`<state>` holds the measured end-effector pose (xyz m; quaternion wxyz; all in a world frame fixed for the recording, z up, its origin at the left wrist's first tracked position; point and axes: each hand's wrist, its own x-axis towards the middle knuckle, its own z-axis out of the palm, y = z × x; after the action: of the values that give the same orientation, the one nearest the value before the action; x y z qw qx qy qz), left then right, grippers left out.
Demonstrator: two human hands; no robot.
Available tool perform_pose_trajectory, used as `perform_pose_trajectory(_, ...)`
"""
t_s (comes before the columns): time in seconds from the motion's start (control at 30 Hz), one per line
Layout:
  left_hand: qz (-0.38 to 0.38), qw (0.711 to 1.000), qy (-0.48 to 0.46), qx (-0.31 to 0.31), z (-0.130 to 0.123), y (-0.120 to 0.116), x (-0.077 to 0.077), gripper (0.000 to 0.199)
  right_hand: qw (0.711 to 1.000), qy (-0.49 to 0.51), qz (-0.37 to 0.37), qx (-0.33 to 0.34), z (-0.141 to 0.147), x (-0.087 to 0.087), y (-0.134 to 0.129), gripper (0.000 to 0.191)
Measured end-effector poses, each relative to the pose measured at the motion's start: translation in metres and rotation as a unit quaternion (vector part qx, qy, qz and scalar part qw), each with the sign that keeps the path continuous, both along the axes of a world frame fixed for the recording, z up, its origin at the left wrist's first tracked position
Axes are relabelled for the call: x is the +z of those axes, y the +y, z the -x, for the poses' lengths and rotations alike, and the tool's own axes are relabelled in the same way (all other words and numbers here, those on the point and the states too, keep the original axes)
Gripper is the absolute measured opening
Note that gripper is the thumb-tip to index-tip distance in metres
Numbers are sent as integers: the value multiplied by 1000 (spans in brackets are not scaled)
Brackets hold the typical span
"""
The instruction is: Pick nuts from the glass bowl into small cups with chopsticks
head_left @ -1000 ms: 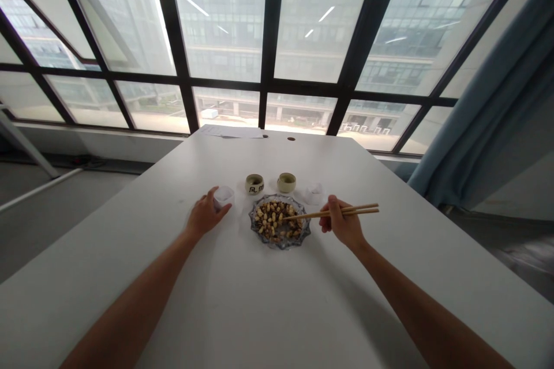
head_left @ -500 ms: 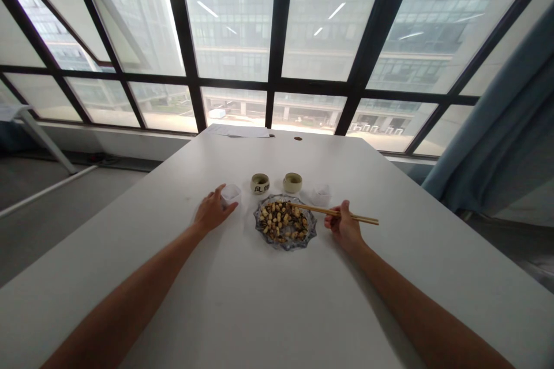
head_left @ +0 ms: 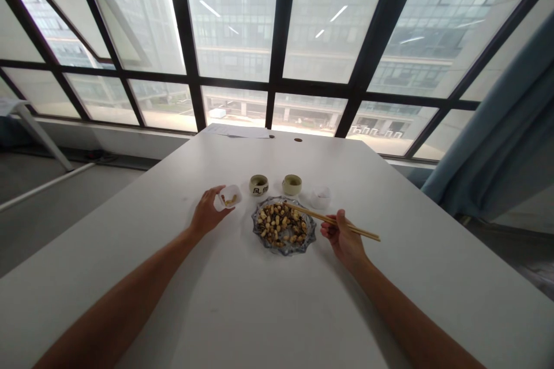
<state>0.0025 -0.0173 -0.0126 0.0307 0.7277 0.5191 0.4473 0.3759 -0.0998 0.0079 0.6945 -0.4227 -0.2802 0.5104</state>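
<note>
My left hand grips a small translucent white cup at its side, tilted so its inside shows; a few peanuts lie in it. A pair of wooden chopsticks is held in my right hand, which is closed around them. Their tips reach over the far part of a scalloped glass plate. Peanuts in the shell and dark seeds fill that plate. Whether the tips pinch anything is too small to tell.
Two pale green ceramic cups, a lettered one and a plainer one, stand behind the plate. Another small white cup is to their right. Papers lie at the far edge of the white table. A blue curtain hangs at right.
My left hand has tilted the small white cup, and its contents now show. My right hand has shifted slightly lower, with the chopstick tips still over the plate.
</note>
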Motion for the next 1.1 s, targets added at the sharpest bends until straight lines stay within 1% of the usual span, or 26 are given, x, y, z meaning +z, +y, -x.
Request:
perform_pose_trajectory(0.1, -2, 1000, 6, -12, -1, -2, 2, 56, 1000, -8, 0, 5, 0, 1, -1, 53)
perform_pose_trajectory(0.27, 28, 999, 13, -6, -3, -4, 6, 55, 1000, -18, -7, 3, -1, 0, -2, 53)
perform_pose_trajectory(0.4, 28, 999, 15, -2, -3, -3, 6, 56, 1000, -11, -2, 10, -1, -2, -2, 54)
perform_pose_trajectory(0.73, 21, 1000, 11, -2, -3, -3, 6, 56, 999, 8, 34, -30, -1, 1, -2, 53)
perform_pose_trajectory(0.83, 44, 999, 17, 7, -3, -3, 6, 56, 999, 6, 39, -32, -1, 2, -2, 51)
perform_pose_trajectory(1.0, 33, 999, 22, 6, -2, -2, 6, 57, 998, 11, 48, -34, -2, 1, -3, 50)
perform_pose_trajectory(1.1, 45, 998, 28, 17, -3, -3, 7, 57, 999, 1, 42, -32, -3, 0, -2, 50)
